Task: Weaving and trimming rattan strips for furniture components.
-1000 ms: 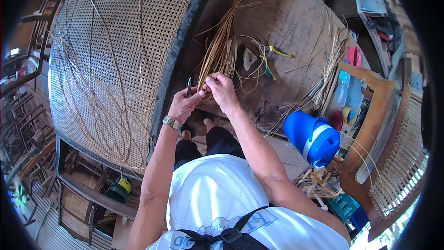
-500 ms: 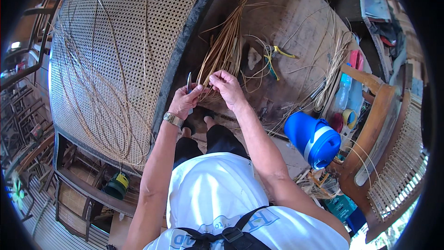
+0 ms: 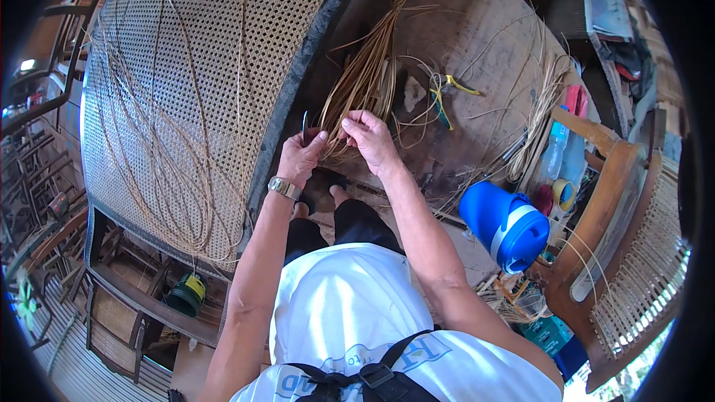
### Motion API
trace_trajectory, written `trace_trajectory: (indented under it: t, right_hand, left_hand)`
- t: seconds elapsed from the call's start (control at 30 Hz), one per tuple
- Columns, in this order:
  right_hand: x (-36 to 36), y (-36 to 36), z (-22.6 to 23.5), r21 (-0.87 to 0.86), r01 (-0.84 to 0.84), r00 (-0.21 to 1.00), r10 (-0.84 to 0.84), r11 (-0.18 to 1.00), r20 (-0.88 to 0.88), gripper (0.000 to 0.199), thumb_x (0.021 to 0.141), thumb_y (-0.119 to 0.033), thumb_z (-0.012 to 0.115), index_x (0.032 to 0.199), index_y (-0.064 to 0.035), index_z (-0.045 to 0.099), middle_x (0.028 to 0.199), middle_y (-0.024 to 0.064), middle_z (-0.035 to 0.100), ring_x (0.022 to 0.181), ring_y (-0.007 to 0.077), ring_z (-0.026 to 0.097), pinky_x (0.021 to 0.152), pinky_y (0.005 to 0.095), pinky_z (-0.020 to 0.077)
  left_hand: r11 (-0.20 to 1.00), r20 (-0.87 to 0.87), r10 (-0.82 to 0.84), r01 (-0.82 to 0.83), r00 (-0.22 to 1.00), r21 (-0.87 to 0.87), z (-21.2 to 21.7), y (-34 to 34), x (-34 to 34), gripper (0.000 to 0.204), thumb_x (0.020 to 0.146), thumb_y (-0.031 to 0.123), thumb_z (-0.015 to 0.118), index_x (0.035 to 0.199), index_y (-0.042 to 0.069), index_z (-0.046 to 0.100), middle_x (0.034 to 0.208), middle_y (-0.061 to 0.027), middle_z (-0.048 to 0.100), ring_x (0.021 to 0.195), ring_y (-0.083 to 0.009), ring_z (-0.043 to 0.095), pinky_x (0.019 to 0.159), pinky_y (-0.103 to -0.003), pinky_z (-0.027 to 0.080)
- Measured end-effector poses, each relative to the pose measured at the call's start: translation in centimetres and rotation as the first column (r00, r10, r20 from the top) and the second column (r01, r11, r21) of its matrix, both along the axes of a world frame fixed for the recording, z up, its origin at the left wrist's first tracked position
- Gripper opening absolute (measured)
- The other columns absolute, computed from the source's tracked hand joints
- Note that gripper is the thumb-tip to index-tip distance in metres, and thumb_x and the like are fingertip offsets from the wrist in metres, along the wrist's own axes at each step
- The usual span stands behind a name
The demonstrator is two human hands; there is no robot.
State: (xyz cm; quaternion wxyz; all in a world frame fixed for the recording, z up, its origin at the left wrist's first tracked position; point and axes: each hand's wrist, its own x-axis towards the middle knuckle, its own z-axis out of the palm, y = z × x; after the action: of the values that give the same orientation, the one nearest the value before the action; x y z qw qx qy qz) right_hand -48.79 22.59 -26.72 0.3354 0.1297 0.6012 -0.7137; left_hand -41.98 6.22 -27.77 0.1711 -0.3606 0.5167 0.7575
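A knife with a short pale blade (image 3: pixel 304 120) pokes up from my left hand (image 3: pixel 301 159), whose fingers are closed around it. My right hand (image 3: pixel 372 143) sits just to the right, thumb and fingertips pinched together at the lower ends of a bundle of tan cane strands (image 3: pixel 363 74). Whether a single strand lies in that pinch is too fine to make out. Left of both hands stands a large woven cane panel (image 3: pixel 283 22) in a dark frame, with long loose strands (image 3: pixel 197 212) draped over it.
Yellow-handled pliers (image 3: pixel 463 86) lie on the brown board (image 3: pixel 477 37) beyond my right hand. A blue jug (image 3: pixel 503 223) stands right of my forearm, near a wooden chair (image 3: pixel 607 216) with strung cane. More strands (image 3: pixel 540 115) and a plastic bottle (image 3: pixel 555 150) lie at the right.
My hands have drawn slightly apart, and the left has turned a little with the knife. The whole view has shifted slightly; the surrounding things have stayed in place.
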Motion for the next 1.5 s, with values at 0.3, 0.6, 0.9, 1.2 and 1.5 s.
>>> trace_trajectory:
  t: [0.3,0.6,0.9,1.2,1.5]
  right_hand:
    - [0.4,-0.1,0.7,0.096,0.061,0.997,-0.056,0.993,-0.047,0.009,0.093,-0.013,0.063,0.095,-0.0049,0.062,0.081,0.0017,0.065,0.072,0.0066,0.06,0.063,0.0217,0.0467]
    - [0.3,0.0,2.9,0.001,0.124,0.991,-0.124,0.992,-0.039,0.006,0.09,-0.012,0.064,0.09,-0.0057,0.062,0.078,0.0018,0.066,0.071,0.0071,0.06,0.063,0.0221,0.0472]
    - [1.6,-0.5,1.5,-0.036,0.162,0.98,-0.165,0.986,-0.107,0.017,0.092,-0.017,0.067,0.102,-0.0032,0.063,0.088,0.0042,0.067,0.078,0.0112,0.063,0.076,0.0238,0.0515]
    - [8.6,-0.5,4.6,0.548,0.1,0.882,0.181,0.83,-0.435,0.025,0.097,-0.027,0.06,0.105,-0.0029,0.06,0.091,0.0079,0.067,0.082,0.0152,0.063,0.075,0.031,0.0526]
    - [12.8,-7.1,0.9,-0.285,0.095,0.974,-0.03,0.954,0.227,0.021,0.098,-0.032,0.059,0.103,-0.0111,0.06,0.082,0.001,0.063,0.064,0.0095,0.057,0.064,0.0284,0.0493]
  left_hand:
    - [0.655,-0.352,-0.139,-0.181,0.926,-0.734,0.1,0.6,1.3,0.028,0.086,0.02,0.076,0.104,0.003,0.064,0.078,0.0004,0.059,0.061,-0.0069,0.05,0.053,-0.023,0.041]
    - [0.622,-0.268,-0.274,-0.042,0.923,-0.782,5.1,4.4,1.1,0.017,0.084,0.013,0.072,0.098,0.004,0.07,0.082,-0.0092,0.06,0.069,-0.0221,0.058,0.061,-0.032,0.046]
    - [0.881,-0.431,-0.071,-0.147,0.9,-0.451,4.6,1.7,1.9,0.014,0.098,0.018,0.059,0.095,0.005,0.063,0.078,0.0007,0.059,0.062,-0.0096,0.052,0.056,-0.024,0.043]
    - [0.999,-0.112,-0.03,0.028,0.993,-0.023,7.4,-1.8,11.2,0.013,0.099,0.021,0.06,0.103,0.009,0.063,0.079,0.0053,0.064,0.055,0.001,0.042,0.047,-0.015,0.029]
    - [0.934,-0.093,-0.293,0.264,0.951,-0.24,8.2,-6.1,26.0,0.02,0.098,0.024,0.06,0.092,0.004,0.061,0.068,0.0032,0.057,0.06,-0.004,0.047,0.054,-0.021,0.037]
